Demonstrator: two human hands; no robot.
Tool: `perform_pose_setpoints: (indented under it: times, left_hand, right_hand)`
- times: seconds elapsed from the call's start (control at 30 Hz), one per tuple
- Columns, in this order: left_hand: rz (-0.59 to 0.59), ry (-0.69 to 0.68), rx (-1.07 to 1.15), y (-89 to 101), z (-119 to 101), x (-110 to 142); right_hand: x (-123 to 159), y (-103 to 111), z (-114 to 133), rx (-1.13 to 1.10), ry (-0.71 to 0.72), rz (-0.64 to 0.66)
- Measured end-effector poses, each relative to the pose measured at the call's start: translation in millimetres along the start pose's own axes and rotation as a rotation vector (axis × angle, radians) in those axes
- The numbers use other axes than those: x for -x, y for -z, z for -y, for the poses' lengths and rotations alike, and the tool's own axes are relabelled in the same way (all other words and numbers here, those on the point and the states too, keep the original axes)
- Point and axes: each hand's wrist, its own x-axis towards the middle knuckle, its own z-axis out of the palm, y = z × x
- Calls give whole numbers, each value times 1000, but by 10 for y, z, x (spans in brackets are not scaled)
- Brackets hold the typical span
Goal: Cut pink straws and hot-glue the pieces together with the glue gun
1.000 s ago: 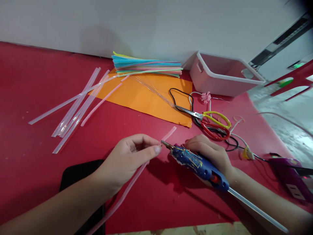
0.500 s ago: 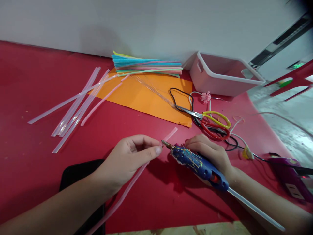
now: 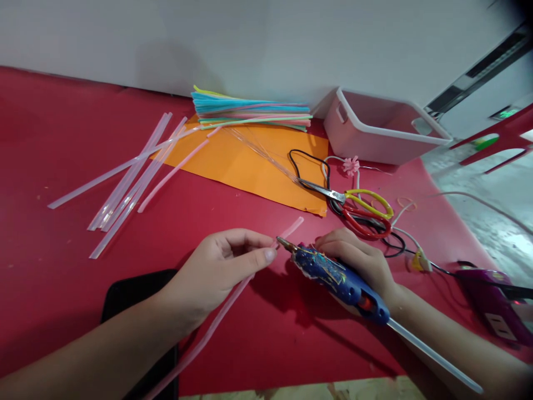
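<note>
We hold a long, pale pink, flexible stem (image 3: 220,319) in our left hand (image 3: 231,264), thumb and fingers pinched together on it near its upper end; a short length projects beyond the fingertips, and the rest runs down toward the lower edge of the view, over a flat black object (image 3: 137,289) lying partly beneath our forearm. Our right hand (image 3: 360,258) is closed around a blue glue gun (image 3: 333,275) crusted with dried glue, its metal nozzle (image 3: 286,243) at the pinched portion of the stem; whether the two touch we cannot tell. A translucent white glue stick (image 3: 435,351) extends from the gun's rear. Both hands are above a glossy red tabletop (image 3: 54,278). To the left we note several translucent straight sticks (image 3: 135,191), some crossing, and beside them a shorter pink stem (image 3: 172,176) whose upper end reaches a flat orange sheet (image 3: 250,166). At the sheet's far edge lies a bundle of multicoloured fuzzy stems (image 3: 254,111), mostly blue, with a pale pink plastic basket (image 3: 366,130) to its right. Scissors with one yellow and one red handle (image 3: 333,194) overlap the sheet's right corner, among black and white cords. A small pink fringed piece (image 3: 351,166) lies before the basket, and a purple power strip (image 3: 485,300) occupies the table's right side.
</note>
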Motion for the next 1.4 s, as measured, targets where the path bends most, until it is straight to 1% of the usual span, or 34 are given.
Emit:
perform_pose_setpoints:
  times: [0.37, 0.57, 0.73, 1.4]
  left_hand:
    - [-4, 23, 38, -6, -7, 1]
    - [-3, 32, 55, -9, -6, 9]
    - [-5, 19, 31, -5, -7, 12]
    - [-14, 25, 27, -6, -23, 14]
  right_hand:
    - [-26, 9, 11, 39, -16, -23]
    - [-25, 10, 25, 21, -19, -24]
    - [-18, 14, 30, -4, -28, -19]
    - [-7, 24, 18, 41, -21, -32]
